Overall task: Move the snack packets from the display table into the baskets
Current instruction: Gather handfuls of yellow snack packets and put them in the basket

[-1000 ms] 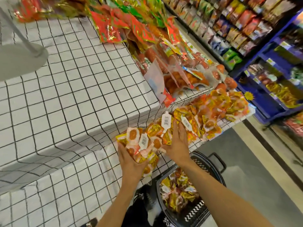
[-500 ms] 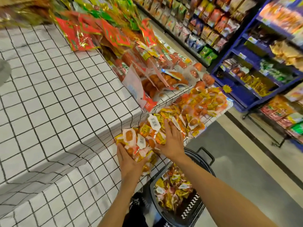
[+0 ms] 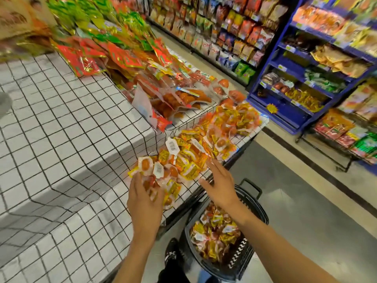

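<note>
A heap of small yellow and orange snack packets [image 3: 183, 160] lies on the lower step of the display table [image 3: 67, 123], which has a white cloth with a black grid. My left hand [image 3: 143, 197] lies on the near end of the heap, its fingers curled over a few packets at the table's edge. My right hand [image 3: 220, 182] hovers just off the heap's right edge with fingers straight and spread, holding nothing. Below it on the floor stands a black basket [image 3: 242, 260] partly filled with the same packets [image 3: 216, 235].
Larger bags of orange snacks [image 3: 183, 99] and red and green packets [image 3: 85, 60] are piled further back on the table. Blue shelving [image 3: 295, 94] with goods lines the aisle at right. Grey floor [image 3: 306, 201] lies beyond the basket. My black shoe [image 3: 171, 252] is beside the basket.
My right hand has lifted off the heap and drawn back toward the table's edge above the basket. The left hand stays on the near packets. The view has shifted right.
</note>
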